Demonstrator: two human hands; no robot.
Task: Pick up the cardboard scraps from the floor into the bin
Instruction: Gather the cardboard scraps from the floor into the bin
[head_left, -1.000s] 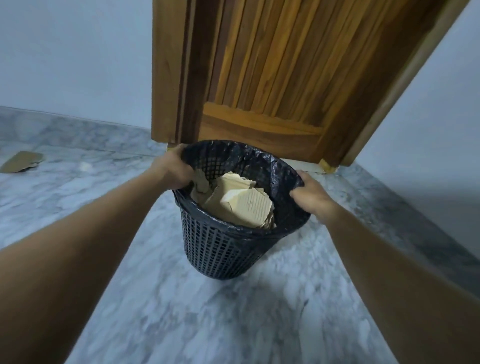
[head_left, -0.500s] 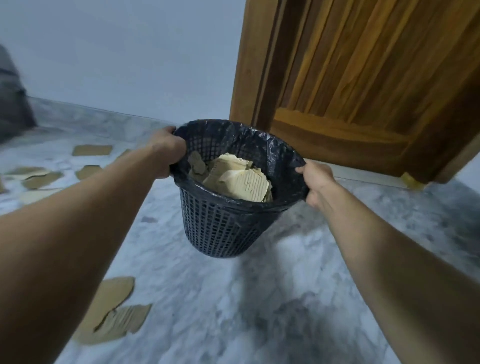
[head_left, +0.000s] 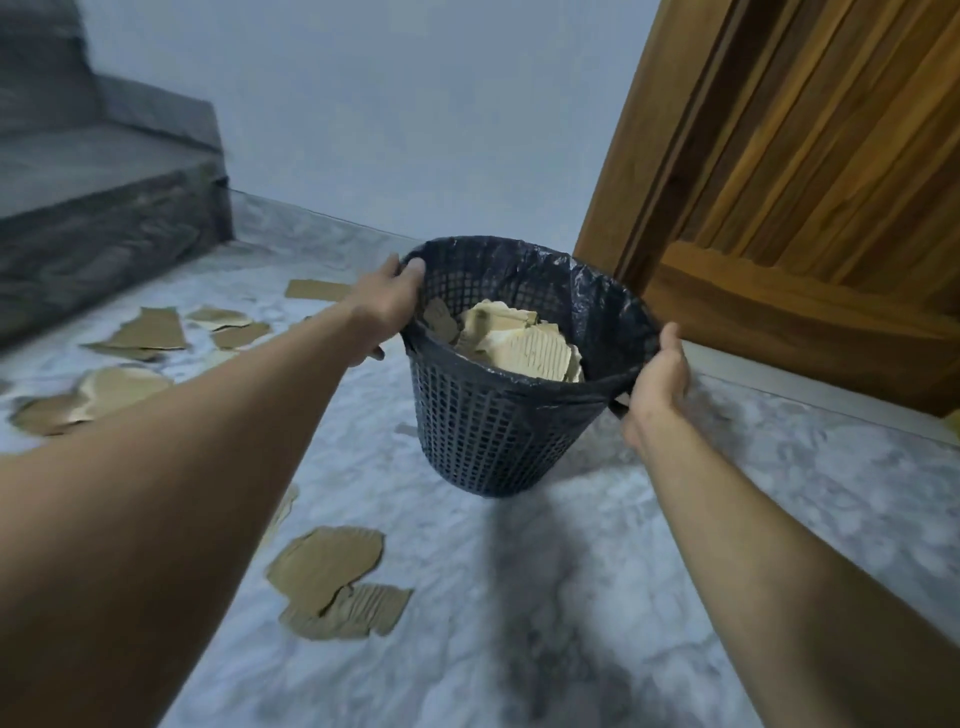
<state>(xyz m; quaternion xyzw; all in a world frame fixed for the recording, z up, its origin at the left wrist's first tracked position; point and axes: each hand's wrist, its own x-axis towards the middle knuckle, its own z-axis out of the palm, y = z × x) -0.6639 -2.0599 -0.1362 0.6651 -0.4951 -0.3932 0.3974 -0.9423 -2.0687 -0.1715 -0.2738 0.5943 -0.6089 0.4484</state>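
Marble floor (head_left: 519, 623) below: both hands, left (head_left: 387, 304) and right (head_left: 657, 382), grip the bin (head_left: 493, 431) rim, scraps (head_left: 332, 577) under the left arm.

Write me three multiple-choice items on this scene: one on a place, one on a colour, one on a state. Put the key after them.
1. Where on the grey marbled floor do the loose torn brown cardboard scraps lie?
A. Left of the mesh plastic bin
B. Right of it
C. Stacked on its rim

2. What colour is the bin?
A. White
B. Black
C. Red

3. How is the bin held?
A. By one hand alone
B. By no hand
C. By both hands at its rim

Key:
1 A: the scraps spread over the floor on the bin's left.
2 B: its mesh wall is black.
3 C: the left hand and the right hand each grip the rim.
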